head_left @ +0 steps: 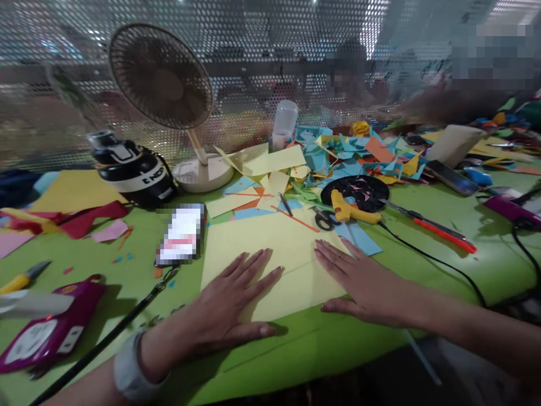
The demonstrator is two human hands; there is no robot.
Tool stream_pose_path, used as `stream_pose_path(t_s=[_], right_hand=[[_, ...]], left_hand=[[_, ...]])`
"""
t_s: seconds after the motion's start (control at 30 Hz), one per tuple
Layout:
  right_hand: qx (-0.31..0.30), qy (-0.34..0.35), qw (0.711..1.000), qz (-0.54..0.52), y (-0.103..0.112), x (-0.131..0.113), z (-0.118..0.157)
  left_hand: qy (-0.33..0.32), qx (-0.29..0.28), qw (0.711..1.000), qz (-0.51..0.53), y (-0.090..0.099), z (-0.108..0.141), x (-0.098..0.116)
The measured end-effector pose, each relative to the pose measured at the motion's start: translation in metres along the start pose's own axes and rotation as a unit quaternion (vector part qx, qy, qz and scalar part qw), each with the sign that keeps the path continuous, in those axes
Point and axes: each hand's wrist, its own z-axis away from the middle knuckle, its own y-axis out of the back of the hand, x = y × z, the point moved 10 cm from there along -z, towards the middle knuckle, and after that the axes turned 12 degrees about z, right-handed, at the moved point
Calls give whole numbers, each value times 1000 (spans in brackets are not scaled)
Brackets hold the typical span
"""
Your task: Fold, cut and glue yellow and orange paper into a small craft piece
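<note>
A pale yellow sheet of paper (249,237) lies on the green table in front of me, with a thin line or crease across its right part. My left hand (240,299) rests on the sheet's left side, fingers stretched out and thumb apart. On the right side of the sheet my right hand (355,282) lies flat, fingers extended. Neither hand grips anything. Just beyond the sheet are black-handled scissors (324,219), a yellow glue gun (350,210) and a thin orange paper strip (296,219).
A phone (181,234) with a strap lies left of the sheet. Behind stand a fan (203,172), a black bottle (135,175) and a heap of paper scraps (338,152). A purple glue gun (54,321) lies near left; a red-handled cutter (443,234) is at right.
</note>
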Motion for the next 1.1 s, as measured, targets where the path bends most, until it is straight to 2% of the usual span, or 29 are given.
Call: stream_pose_path(t_s=[0.1,0.33,0.57,0.63,0.7,0.83,0.9,0.97,1.03,1.1], right_hand=[[-7,0,1000,4,-1,1,0],[-87,-23,996,-6,-4,1,-4],[-51,-27,998,-5,2,1,-5],[-42,-33,999,7,9,-10,-16],[-25,-15,1000,10,17,-31,-33],[-16,91,995,-32,24,-84,-60],[-42,109,992,-53,18,-92,-62],[-74,90,991,-59,10,-83,-56],[-90,48,993,-50,4,-62,-43],[-82,4,996,-35,1,-36,-28]], left_hand=[[8,-10,1000,-7,1,14,-3],[22,-27,999,-16,1,47,-14],[15,-11,1000,20,8,59,-12],[14,-8,999,27,9,59,-11],[19,-13,999,30,10,59,-10],[37,-29,998,29,10,58,-10],[38,-26,998,32,11,57,-10],[33,-20,999,36,12,57,-10],[25,-18,999,37,11,58,-10],[23,-19,999,36,10,58,-11]])
